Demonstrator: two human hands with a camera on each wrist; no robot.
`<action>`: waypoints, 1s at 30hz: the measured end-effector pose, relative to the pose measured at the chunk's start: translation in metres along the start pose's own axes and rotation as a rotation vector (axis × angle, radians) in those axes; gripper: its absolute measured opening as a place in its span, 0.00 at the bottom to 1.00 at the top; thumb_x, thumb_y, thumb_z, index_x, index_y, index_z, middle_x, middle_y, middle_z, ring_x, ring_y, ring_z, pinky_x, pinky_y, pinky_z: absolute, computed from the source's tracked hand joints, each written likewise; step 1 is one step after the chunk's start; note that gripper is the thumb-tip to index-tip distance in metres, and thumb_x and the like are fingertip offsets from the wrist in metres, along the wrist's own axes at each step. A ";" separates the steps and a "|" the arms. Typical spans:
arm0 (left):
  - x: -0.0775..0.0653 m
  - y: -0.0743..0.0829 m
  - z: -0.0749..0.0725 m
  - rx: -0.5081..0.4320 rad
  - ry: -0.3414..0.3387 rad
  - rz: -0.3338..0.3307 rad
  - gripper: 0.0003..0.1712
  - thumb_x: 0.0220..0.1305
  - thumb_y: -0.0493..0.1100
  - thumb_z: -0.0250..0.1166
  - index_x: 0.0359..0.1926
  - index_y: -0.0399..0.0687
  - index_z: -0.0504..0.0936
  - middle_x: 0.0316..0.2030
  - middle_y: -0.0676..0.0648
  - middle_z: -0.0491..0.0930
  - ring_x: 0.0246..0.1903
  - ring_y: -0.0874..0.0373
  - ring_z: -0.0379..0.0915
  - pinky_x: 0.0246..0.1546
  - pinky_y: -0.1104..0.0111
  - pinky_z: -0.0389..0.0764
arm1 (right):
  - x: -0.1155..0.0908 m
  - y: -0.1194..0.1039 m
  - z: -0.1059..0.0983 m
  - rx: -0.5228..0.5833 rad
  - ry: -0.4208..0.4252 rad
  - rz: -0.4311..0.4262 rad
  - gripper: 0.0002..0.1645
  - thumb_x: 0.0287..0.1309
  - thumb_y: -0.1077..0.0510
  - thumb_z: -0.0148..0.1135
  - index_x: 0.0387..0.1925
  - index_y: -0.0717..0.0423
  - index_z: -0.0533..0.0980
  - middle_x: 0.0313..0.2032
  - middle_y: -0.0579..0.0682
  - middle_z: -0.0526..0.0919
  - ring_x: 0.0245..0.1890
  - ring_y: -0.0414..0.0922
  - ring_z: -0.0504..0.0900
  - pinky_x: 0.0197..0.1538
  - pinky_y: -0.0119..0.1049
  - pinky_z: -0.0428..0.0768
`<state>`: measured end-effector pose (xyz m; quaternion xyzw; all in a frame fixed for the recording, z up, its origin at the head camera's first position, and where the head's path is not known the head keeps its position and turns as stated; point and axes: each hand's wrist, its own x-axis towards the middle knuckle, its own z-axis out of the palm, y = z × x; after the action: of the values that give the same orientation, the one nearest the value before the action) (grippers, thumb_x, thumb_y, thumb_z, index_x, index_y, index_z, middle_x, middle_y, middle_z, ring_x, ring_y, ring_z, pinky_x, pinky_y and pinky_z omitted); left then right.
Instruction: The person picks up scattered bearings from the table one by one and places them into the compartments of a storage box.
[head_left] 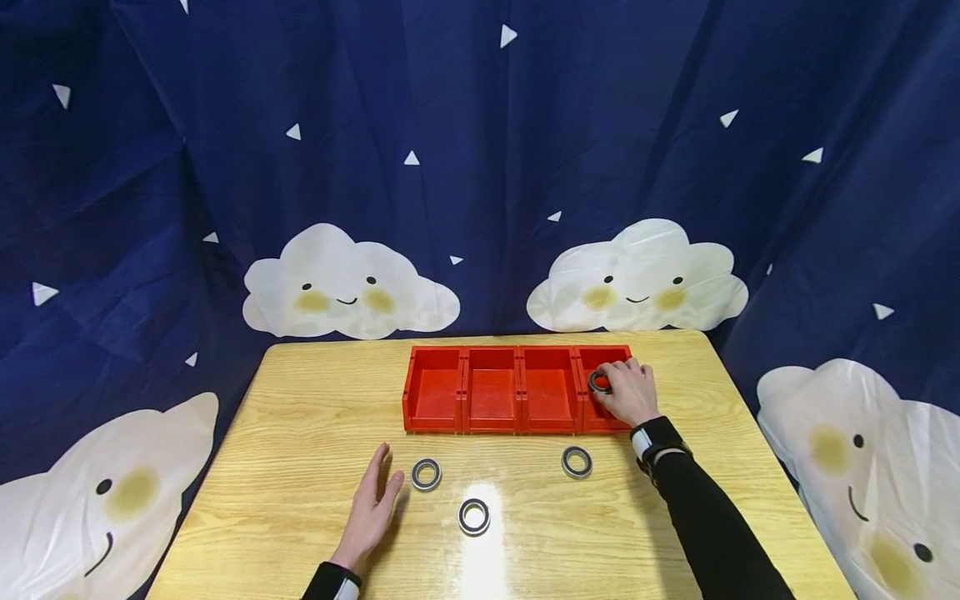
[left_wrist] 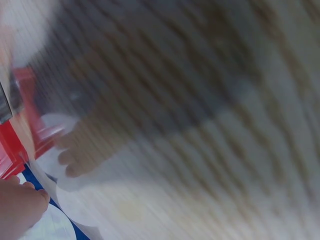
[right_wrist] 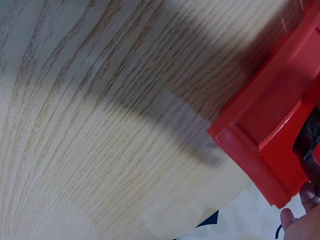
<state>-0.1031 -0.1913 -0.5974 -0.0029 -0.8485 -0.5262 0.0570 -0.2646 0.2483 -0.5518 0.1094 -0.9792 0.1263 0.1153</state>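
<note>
My right hand (head_left: pixel 633 393) pinches a ball bearing (head_left: pixel 592 382) between thumb and fingers, inside the rightmost red bin (head_left: pixel 606 423). The right wrist view shows the held bearing's dark edge (right_wrist: pixel 306 137) over the bin floor, with fingertips (right_wrist: pixel 308 192) beside it. On the left, my left hand (head_left: pixel 367 510) hovers over the table with straight, spread fingers and nothing in it. Just right of its thumb lies a second bearing (head_left: pixel 416 475). Another bearing (head_left: pixel 462 517) lies farther right and closer to me, and one more (head_left: pixel 566 462) sits in front of the bins.
Three more red bins (head_left: pixel 491 421) adjoin the rightmost one in a row along the back of the wooden table (head_left: pixel 300 425). Behind the table hangs a dark blue curtain (head_left: pixel 480 200) printed with clouds and white triangles.
</note>
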 end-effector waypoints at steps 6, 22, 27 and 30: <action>0.000 -0.003 0.002 -0.033 -0.005 -0.002 0.34 0.68 0.45 0.54 0.70 0.44 0.52 0.66 0.41 0.58 0.65 0.47 0.53 0.63 0.55 0.51 | 0.003 -0.001 0.006 -0.057 -0.016 0.009 0.23 0.39 0.54 0.75 0.39 0.57 0.78 0.35 0.57 0.81 0.42 0.57 0.66 0.53 0.60 0.55; -0.002 -0.001 0.002 -0.010 0.009 -0.020 0.35 0.68 0.46 0.54 0.70 0.43 0.51 0.66 0.42 0.58 0.65 0.49 0.53 0.62 0.58 0.52 | 0.008 -0.002 0.017 -0.224 -0.069 -0.017 0.21 0.38 0.53 0.75 0.36 0.56 0.79 0.29 0.53 0.81 0.41 0.55 0.66 0.57 0.57 0.53; -0.002 -0.002 0.002 -0.009 0.007 -0.019 0.35 0.68 0.46 0.54 0.70 0.43 0.51 0.66 0.41 0.58 0.64 0.48 0.54 0.62 0.57 0.53 | 0.007 -0.003 0.015 -0.236 -0.086 -0.019 0.20 0.38 0.53 0.75 0.35 0.56 0.79 0.27 0.52 0.81 0.39 0.55 0.66 0.55 0.57 0.54; -0.002 -0.003 0.002 -0.004 0.013 -0.017 0.35 0.68 0.46 0.54 0.70 0.43 0.52 0.66 0.40 0.59 0.64 0.48 0.54 0.62 0.57 0.53 | 0.006 -0.004 0.016 -0.236 -0.092 -0.013 0.20 0.37 0.53 0.75 0.35 0.55 0.79 0.26 0.51 0.81 0.39 0.54 0.66 0.54 0.56 0.55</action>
<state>-0.1010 -0.1907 -0.6010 0.0077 -0.8471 -0.5283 0.0578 -0.2726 0.2395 -0.5641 0.1069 -0.9908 0.0042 0.0831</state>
